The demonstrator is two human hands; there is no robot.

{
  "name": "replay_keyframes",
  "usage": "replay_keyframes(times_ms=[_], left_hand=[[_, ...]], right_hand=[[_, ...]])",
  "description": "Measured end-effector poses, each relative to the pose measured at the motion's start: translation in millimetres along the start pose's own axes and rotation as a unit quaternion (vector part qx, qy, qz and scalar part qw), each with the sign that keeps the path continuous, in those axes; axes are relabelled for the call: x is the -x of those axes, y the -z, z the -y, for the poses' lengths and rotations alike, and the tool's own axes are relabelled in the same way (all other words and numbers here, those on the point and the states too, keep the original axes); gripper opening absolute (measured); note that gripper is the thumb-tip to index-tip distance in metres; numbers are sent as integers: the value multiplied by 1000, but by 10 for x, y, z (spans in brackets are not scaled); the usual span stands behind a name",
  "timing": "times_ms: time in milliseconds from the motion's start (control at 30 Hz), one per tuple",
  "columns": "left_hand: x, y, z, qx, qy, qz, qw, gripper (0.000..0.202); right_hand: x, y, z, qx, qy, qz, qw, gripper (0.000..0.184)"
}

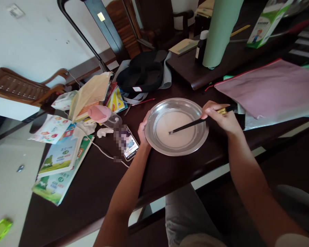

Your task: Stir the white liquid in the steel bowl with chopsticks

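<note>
A round metal pan [195,142] with a pale white batter in it sits on the dark wooden table [100,192]. My left hand [143,132] grips the pan's left rim, fingers curled around the edge. My right hand [222,118] is closed on a pair of black chopsticks [193,125] over the pan's right rim. Their tips rest in the batter near the pan's middle.
A phone [130,145] with a white cable lies just left of the pan. Books [60,161] and papers are piled at the left. A black bag [144,73] lies behind, a pink pouch [270,89] at the right, and a green roll [220,31] stands on a raised shelf.
</note>
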State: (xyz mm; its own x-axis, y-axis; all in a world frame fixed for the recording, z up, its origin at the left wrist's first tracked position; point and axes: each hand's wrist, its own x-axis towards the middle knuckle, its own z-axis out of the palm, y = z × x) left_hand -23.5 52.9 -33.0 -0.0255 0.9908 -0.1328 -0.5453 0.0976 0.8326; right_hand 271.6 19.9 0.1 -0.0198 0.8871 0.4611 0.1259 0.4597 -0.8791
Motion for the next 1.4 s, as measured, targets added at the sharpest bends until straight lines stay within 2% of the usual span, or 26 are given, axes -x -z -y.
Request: replay_keyframes(times_ms=[67,167,233,300,400,433,500,567,600,667,767,800,867,933,967,1033,1100,1133,1167,1300,1333,1400], left_hand=[[0,2,4,1,0,2,1000,28],[-3,6,9,2,0,2,1000,26],[-4,7,10,2,0,3,1000,26],[-4,5,7,0,-1,5,1000,25],[-1,-5,3,-4,0,11,1000,25],[-1,-8,3,-4,1,11,1000,26],[-3,-11,5,-1,1,8,1000,26],[-7,-8,10,1,-2,2,1000,26],[-9,-5,13,1,-3,-1,1000,26],[-11,4,14,1,-3,-3,1000,26],[-8,10,11,4,2,3,1000,27],[-7,10,9,5,3,6,1000,28],[-4,7,6,5,3,9,1000,28],[-2,3,4,5,2,10,1000,28],[-1,1,3,5,2,10,1000,28],[1,-4,1,6,-1,8,1000,27],[4,-10,0,7,-5,5,1000,27],[5,-13,0,8,-6,4,1000,27],[5,-16,0,9,-5,3,1000,27],[4,-18,1,12,4,-2,1000,28],[4,-17,1,11,6,-3,1000,28],[4,-14,-1,8,7,-6,1000,28]], right_hand=[[-4,-10,12,23,-6,-3,1000,34],[-7,4,-9,16,4,-90,996,43],[-3,18,-19,-16,21,-109,994,46],[0,19,-7,-31,27,-64,997,43],[-6,0,19,4,19,1,1000,33],[-11,-4,16,21,20,-6,1000,32],[-17,1,-10,44,23,-59,997,35],[-15,15,-42,37,26,-109,993,42],[-12,21,-51,23,25,-113,993,45],[-3,22,-43,0,18,-74,997,45],[0,3,-6,14,5,5,1000,36],[-2,-2,-1,27,3,2,1000,34],[-5,0,-13,37,5,-47,998,37],[-5,11,-34,13,14,-102,995,43],[-3,16,-38,-5,15,-107,994,45],[2,17,-27,-28,9,-63,998,42],[4,7,0,-14,-4,2,1000,35],[2,2,10,1,-5,15,1000,32],[0,0,15,15,-4,10,1000,31],[0,17,-9,7,9,-82,997,40],[3,21,-12,-9,9,-82,997,42],[8,22,-2,-25,4,-38,999,40]])
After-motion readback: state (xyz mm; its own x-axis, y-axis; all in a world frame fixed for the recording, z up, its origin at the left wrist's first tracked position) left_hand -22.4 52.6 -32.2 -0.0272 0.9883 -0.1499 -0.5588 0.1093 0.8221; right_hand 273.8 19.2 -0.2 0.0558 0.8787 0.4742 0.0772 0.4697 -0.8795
